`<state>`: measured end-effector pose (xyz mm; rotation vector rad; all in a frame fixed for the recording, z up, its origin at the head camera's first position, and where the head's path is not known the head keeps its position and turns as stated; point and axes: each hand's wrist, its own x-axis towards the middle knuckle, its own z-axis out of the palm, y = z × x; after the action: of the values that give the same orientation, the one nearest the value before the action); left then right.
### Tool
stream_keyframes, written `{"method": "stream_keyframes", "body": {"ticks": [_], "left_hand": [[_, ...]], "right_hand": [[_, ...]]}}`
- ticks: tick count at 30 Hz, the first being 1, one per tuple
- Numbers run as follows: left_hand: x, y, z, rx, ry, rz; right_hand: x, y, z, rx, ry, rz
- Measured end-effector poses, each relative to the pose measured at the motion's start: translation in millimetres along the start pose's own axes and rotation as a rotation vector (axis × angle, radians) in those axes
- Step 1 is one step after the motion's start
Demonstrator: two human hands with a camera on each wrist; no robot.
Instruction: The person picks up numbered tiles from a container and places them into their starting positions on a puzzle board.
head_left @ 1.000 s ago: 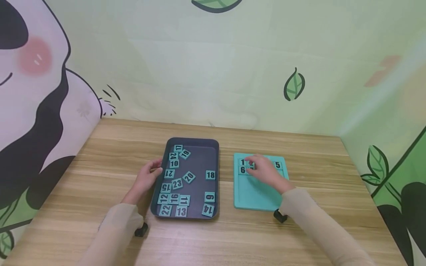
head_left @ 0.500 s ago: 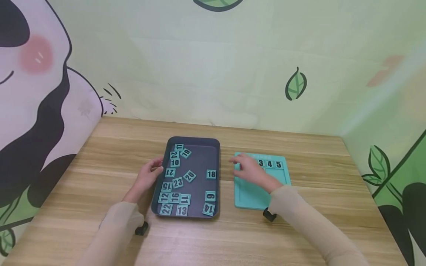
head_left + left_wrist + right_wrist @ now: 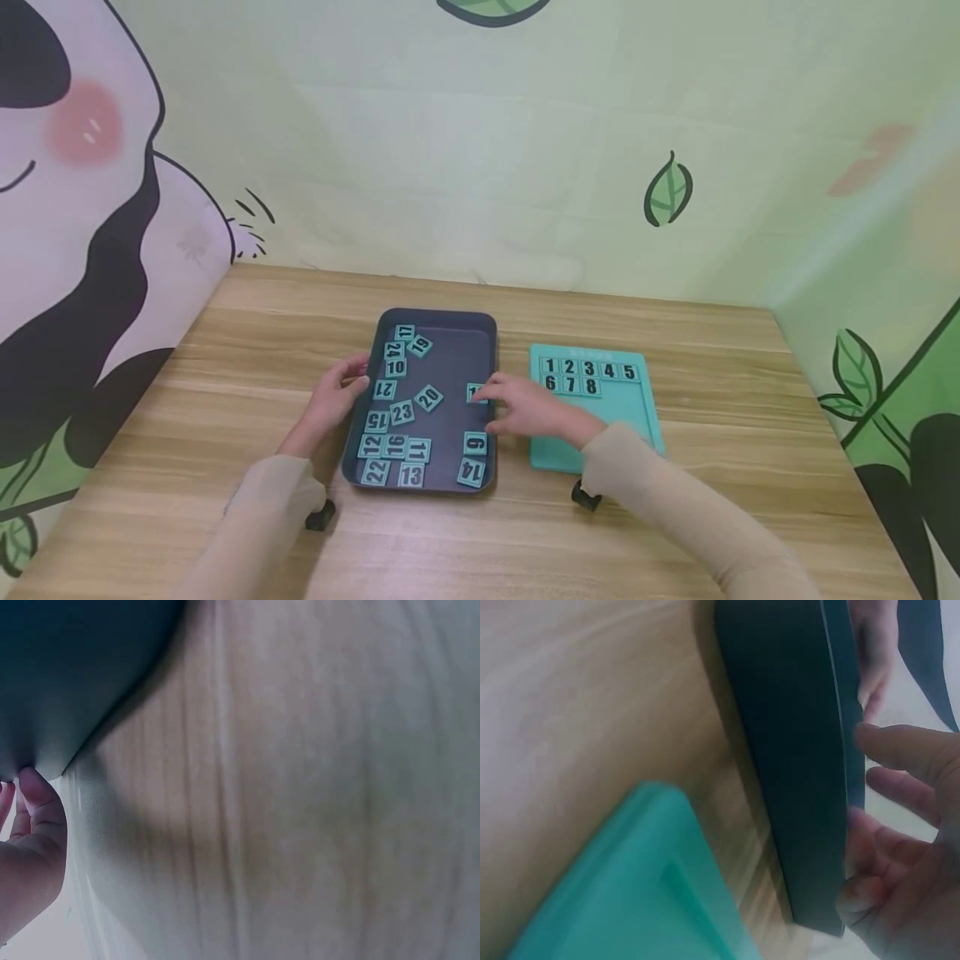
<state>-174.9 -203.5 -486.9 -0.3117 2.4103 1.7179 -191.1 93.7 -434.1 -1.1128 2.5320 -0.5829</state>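
A dark tray (image 3: pixel 438 317) lies mid-table with several loose teal number tiles in it. My left hand (image 3: pixel 341 393) grips its left rim; in the left wrist view the thumb (image 3: pixel 37 796) presses the tray's (image 3: pixel 67 667) outer wall. My right hand (image 3: pixel 517 407) reaches over the right rim with fingers stretched, their tips at tile 18 (image 3: pixel 472 392), which they half cover. It holds nothing. The right wrist view shows its spread fingers (image 3: pixel 907 750) above the tray wall (image 3: pixel 795 750). The teal board (image 3: pixel 607 427) to the right holds tiles 1 to 8 (image 3: pixel 588 369) in two rows.
The wooden table (image 3: pixel 675 533) is boxed in by printed wall panels at the left, back and right. Tiles 9 (image 3: pixel 474 443) and 14 (image 3: pixel 468 472) lie in the tray just below my right hand. The board's corner (image 3: pixel 630 885) sits close beside the tray.
My right hand left the board, where it covered the upper tiles, and moved left over the tray's right rim to tile 18. The left hand stayed on the tray.
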Motion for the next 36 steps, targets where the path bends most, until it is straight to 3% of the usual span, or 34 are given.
{"method": "stream_keyframes", "body": {"ticks": [16, 28, 36], "left_hand": [[-0.2, 1.6, 1.0, 0.007, 0.008, -0.008], [-0.5, 1.3, 0.1, 0.004, 0.016, -0.01], [-2.1, 2.4, -0.6, -0.002, 0.011, -0.016]], "right_hand": [[15.6, -12.4, 24.5, -0.118, -0.172, 0.123], [17.5, -19.4, 31.8, -0.143, -0.113, 0.15], [18.2, -18.8, 34.8, -0.034, -0.07, 0.177]]}}
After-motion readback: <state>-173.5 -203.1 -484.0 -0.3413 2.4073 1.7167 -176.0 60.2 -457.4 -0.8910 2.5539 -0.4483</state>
